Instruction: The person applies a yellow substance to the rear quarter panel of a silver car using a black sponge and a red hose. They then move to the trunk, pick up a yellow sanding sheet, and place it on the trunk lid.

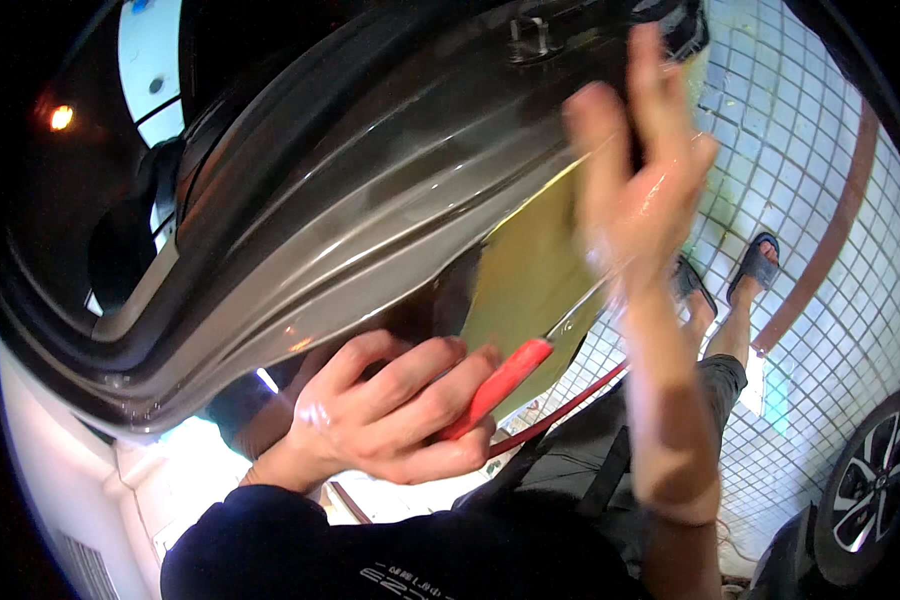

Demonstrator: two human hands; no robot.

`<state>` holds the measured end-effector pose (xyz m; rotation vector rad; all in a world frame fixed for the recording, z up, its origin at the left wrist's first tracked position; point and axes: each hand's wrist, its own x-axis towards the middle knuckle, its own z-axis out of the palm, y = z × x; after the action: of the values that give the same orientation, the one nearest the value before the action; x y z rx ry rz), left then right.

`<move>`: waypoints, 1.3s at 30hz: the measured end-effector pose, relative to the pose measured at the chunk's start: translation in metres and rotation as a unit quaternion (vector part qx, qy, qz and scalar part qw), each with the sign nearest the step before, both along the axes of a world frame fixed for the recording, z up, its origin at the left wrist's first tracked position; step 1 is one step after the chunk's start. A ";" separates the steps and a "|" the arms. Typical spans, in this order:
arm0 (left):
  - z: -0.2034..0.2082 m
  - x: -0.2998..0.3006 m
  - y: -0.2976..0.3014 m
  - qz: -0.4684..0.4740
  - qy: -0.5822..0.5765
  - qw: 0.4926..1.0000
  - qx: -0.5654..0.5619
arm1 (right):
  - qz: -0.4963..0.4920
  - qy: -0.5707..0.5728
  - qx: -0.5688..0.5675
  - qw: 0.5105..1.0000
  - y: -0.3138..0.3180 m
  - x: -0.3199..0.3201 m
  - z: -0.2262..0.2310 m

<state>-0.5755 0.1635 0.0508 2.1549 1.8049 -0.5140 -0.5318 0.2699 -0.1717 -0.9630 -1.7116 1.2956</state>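
My left hand is closed around the red handle of a slim tool, whose narrow metal shaft points up and right; its tip is lost near my right wrist. My right hand is raised higher up, smeared by motion, its fingers apart and nothing visible in them. Behind the hands hangs an olive-yellow sheet along the lower edge of a grey-brown car panel. The panel has dark rubber-like trim and glossy ridges. Both hands have wet-looking highlights.
A red hose or cable runs behind my left hand. White tiled floor lies right, crossed by a brown strip. Sandalled feet stand on it. A car wheel is at lower right. A metal loop sits on the panel's top.
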 end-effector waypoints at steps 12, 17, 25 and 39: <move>0.005 0.010 0.001 0.023 0.029 0.999 -0.017 | -0.066 -0.021 -0.086 0.994 0.047 -0.011 -0.080; 0.003 0.010 0.002 0.025 0.038 0.999 -0.027 | -0.068 -0.078 -0.111 0.988 0.108 -0.001 -0.182; -0.001 0.009 0.003 0.024 0.051 0.998 -0.029 | -0.026 -0.134 -0.052 0.989 0.074 -0.014 -0.163; 0.001 0.007 0.005 0.023 0.051 0.998 -0.034 | -0.028 -0.166 -0.162 0.972 0.107 -0.024 -0.177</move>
<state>-0.5682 0.1682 0.0516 2.0726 1.8556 -0.6750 -0.5558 0.3766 -0.3492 -1.4768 -1.7300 1.4688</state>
